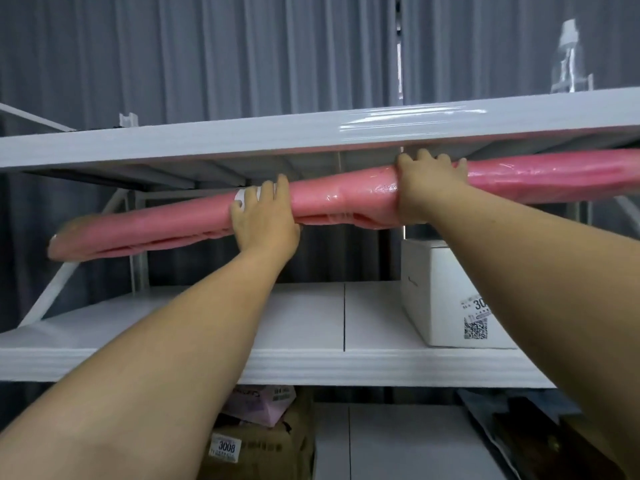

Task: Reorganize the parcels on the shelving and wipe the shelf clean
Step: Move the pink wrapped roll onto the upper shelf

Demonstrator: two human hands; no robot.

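A long pink plastic-wrapped parcel (339, 199) hangs in the air between the top shelf (207, 140) and the middle shelf (294, 327), tilted with its left end lower. My left hand (263, 220) grips it near the middle, by a small white label. My right hand (429, 181) grips it further right, just under the top shelf's front edge. The parcel's right end runs out of view.
A white box (446, 299) with a barcode label stands on the right of the middle shelf. A clear spray bottle (568, 60) stands on the top shelf. Below are a brown carton (263, 448) and a pink packet (256, 407). Grey curtain behind.
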